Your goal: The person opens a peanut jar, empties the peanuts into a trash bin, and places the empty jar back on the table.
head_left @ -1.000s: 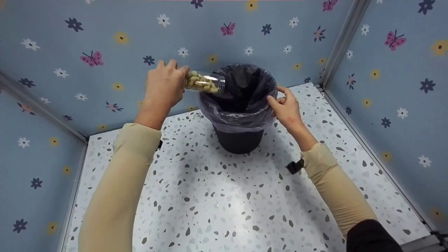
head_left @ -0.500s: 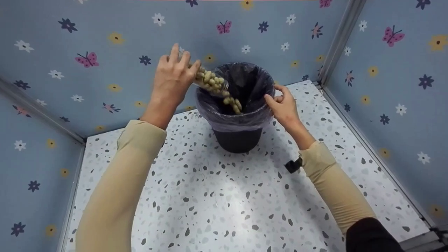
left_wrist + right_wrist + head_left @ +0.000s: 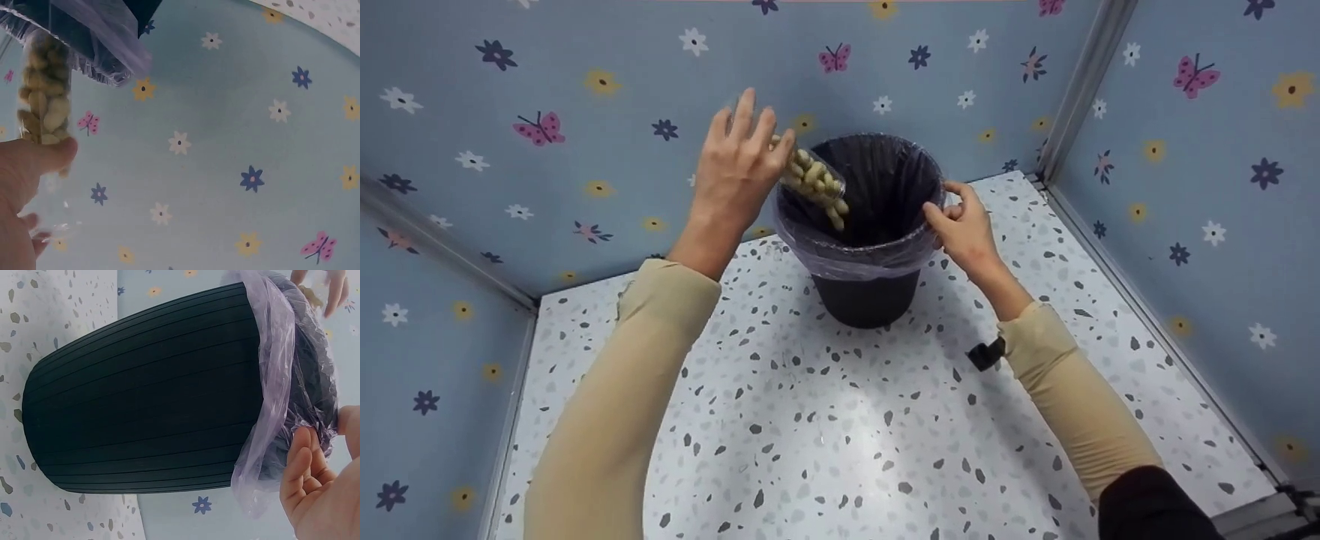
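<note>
My left hand [image 3: 739, 169] grips a clear plastic jar [image 3: 48, 107], tilted mouth-down over the left rim of a black trash can [image 3: 866, 300]. Pale green-brown nuts [image 3: 814, 176], pistachio-like, fill the jar's lower part, and a few spill from its mouth into the can. In the left wrist view the jar's base end is see-through, with no nuts in it. A translucent purple bag [image 3: 275, 354] lines the can and folds over its rim. On the opposite side, my right hand [image 3: 966, 229] pinches the bagged rim between thumb and fingers.
The can stands on a white speckled floor [image 3: 810, 420] near the back wall. Blue panels with flowers and butterflies [image 3: 540, 129] rise on three sides, joined by grey metal posts [image 3: 1084, 90]. A black strap [image 3: 985, 354] hangs at my right wrist.
My left hand has tipped the jar from nearly level to steeply mouth-down. Nuts have begun pouring into the can, fewer now than half a second ago. The right hand keeps its hold.
</note>
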Demonstrator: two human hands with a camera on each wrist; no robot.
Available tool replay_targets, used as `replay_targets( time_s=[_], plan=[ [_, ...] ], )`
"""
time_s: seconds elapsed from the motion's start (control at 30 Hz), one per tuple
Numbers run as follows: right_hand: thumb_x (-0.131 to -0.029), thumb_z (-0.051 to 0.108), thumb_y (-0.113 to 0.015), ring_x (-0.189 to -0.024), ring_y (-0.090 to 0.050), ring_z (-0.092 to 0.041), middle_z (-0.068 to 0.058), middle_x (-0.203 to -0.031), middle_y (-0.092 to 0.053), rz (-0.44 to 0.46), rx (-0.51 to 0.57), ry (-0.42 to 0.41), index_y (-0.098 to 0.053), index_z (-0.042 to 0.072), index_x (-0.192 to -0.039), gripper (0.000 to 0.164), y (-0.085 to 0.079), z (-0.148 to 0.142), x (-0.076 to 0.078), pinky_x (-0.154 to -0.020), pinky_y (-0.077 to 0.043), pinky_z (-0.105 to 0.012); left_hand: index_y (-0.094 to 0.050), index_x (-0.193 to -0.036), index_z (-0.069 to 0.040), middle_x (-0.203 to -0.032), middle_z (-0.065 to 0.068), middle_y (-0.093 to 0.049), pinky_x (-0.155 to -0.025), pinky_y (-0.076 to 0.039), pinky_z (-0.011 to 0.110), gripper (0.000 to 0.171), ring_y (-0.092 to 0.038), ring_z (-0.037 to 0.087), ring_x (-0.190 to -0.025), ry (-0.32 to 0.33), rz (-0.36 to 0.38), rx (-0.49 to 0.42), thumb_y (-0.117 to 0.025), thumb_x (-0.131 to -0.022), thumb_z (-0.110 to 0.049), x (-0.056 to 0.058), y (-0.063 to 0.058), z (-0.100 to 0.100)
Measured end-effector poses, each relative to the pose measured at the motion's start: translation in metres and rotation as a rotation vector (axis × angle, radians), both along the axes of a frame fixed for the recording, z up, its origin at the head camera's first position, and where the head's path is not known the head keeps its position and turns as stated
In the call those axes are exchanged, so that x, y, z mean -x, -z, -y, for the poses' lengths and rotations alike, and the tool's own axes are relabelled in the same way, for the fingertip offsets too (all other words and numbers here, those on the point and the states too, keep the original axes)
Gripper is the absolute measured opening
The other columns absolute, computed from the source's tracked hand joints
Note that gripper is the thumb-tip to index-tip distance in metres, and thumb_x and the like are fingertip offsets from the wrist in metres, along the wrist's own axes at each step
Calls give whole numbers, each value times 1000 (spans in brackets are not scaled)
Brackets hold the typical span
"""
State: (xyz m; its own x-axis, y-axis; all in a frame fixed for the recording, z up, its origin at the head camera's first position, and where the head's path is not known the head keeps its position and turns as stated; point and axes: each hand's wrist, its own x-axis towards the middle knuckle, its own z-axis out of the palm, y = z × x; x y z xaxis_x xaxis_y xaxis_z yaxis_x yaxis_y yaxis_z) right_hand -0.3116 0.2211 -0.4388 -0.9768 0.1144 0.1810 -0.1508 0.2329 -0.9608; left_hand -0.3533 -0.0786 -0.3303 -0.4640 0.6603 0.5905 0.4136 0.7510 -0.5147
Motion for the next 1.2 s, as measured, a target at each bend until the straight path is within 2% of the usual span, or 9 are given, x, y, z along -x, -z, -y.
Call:
replay_targets(
  time_s=[0.17, 0.3, 0.5, 0.57, 0.77, 0.93, 1.1, 1.2],
  plan=[
    [-95, 20, -63, -48, -50, -14, -1, -63, -56, 2, 16, -27, -40, 2, -142, 55, -1, 1, 0, -47, -43, -23, -70, -115, -10, -118, 20, -61, -94, -45, 51, 33, -48, 42, -124, 10, -47, 8, -58, -90, 8, 1, 2, 3],
    [-96, 14, -61, -48, -50, -17, -4, -65, -58, 1, 35, -40, -40, -3, -141, 53, -10, 3, -6, -47, -42, -23, -71, -115, -10, -119, 20, -61, -96, -44, 51, 34, -48, 42, -125, 21, -61, 8, -59, -90, 9, 2, 1, 2],
    [-96, 10, -59, -49, -51, -17, -6, -67, -60, 6, 32, -43, -40, -6, -139, 50, -28, 9, -20, -48, -43, -22, -68, -121, -10, -124, 22, -59, -101, -40, 53, 39, -43, 43, -129, 29, -4, 41, -60, -88, 10, 1, -2, 0],
    [-96, 10, -59, -50, -52, -16, -7, -68, -61, 5, 29, -46, -40, -7, -139, 50, -30, 9, -22, -49, -44, -22, -67, -122, -10, -125, 22, -58, -103, -38, 53, 40, -42, 42, -130, 33, 31, 55, -62, -87, 10, 0, -1, 0],
    [-95, 11, -60, -49, -52, -14, -4, -67, -61, 12, 17, -39, -40, -6, -139, 51, -29, 9, -21, -49, -44, -23, -67, -122, -10, -126, 22, -58, -103, -37, 52, 39, -41, 42, -131, 23, 62, 78, -62, -88, 8, 0, -2, 0],
    [-95, 10, -60, -48, -50, -13, -4, -65, -59, 7, 24, -31, -41, -6, -138, 49, -29, 9, -21, -49, -44, -23, -67, -119, -9, -123, 22, -58, -101, -39, 53, 39, -43, 43, -129, 39, 30, 24, -62, -86, 10, 1, -5, 3],
    [-96, 12, -59, -51, -52, -17, -7, -69, -62, 11, 18, -45, -40, -5, -139, 50, -28, 9, -22, -52, -46, -24, -66, -119, -10, -123, 22, -58, -95, -39, 58, 41, -42, 44, -129, 43, 41, -53, -63, -84, 12, -2, -5, 11],
    [-98, 16, -59, -51, -52, -18, -7, -71, -62, 22, 11, -42, -38, -2, -142, 52, -19, 5, -16, -51, -45, -25, -67, -118, -11, -122, 20, -58, -95, -37, 60, 37, -43, 43, -127, 49, 26, -109, -61, -88, 10, -2, -2, 13]
  ],
)
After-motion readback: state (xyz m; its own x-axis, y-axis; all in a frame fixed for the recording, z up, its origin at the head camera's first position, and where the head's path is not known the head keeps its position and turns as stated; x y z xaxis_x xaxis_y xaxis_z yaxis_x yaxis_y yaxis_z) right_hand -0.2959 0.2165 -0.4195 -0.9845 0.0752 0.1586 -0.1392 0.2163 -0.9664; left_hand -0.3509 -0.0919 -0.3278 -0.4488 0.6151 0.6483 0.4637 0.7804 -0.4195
